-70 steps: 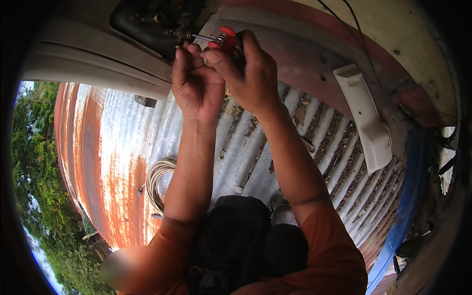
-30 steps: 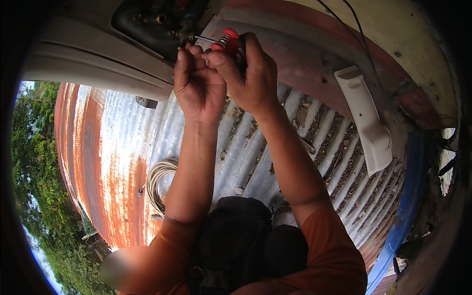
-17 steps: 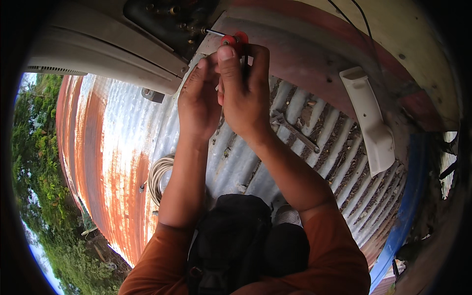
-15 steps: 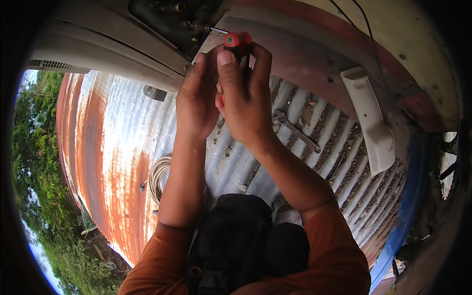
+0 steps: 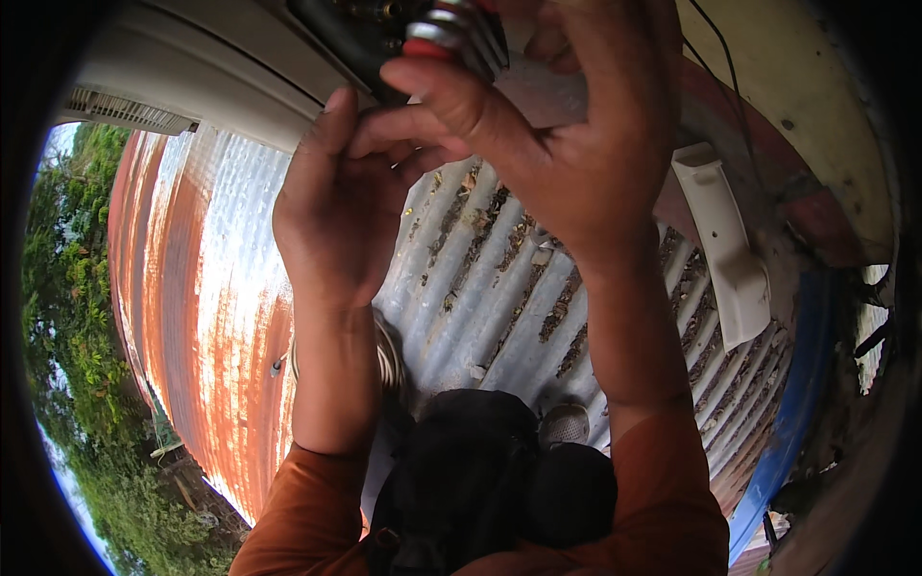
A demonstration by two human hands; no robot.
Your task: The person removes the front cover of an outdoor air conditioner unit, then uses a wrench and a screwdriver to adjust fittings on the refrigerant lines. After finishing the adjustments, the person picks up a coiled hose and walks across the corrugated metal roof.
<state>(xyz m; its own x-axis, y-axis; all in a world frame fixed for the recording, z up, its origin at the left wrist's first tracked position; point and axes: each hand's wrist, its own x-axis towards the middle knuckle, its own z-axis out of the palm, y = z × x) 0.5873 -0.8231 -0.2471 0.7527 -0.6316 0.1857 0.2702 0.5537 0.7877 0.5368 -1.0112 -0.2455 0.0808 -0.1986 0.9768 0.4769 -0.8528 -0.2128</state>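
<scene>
My right hand [image 5: 600, 144] is raised at the top, blurred by motion. Its thumb lies against a red and silver folding hex key set [image 5: 447, 36], with dark keys fanned beside it. The other fingers are partly cut off by the upper edge. Just below and left, my left hand [image 5: 341, 206] is cupped with thumb and fingers apart. Its fingertips pass behind my right thumb, and nothing shows in its palm. Behind the tool is a dark recess with brass fittings [image 5: 389, 10] at the side of a pale metal casing [image 5: 235, 82].
Below me lies corrugated metal roofing [image 5: 461, 278], rusty at left and littered with dry leaves. A coil of pale tubing [image 5: 389, 355] sits by my left forearm. A white plastic cover [image 5: 720, 245] leans at right, near a blue beam [image 5: 783, 422]. Black cables [image 5: 730, 77] hang above it.
My right hand has moved up and right, turning the hex key set away from the fittings. My left hand has come off the tool and shifted left and down. The wrench on the roof is now hidden.
</scene>
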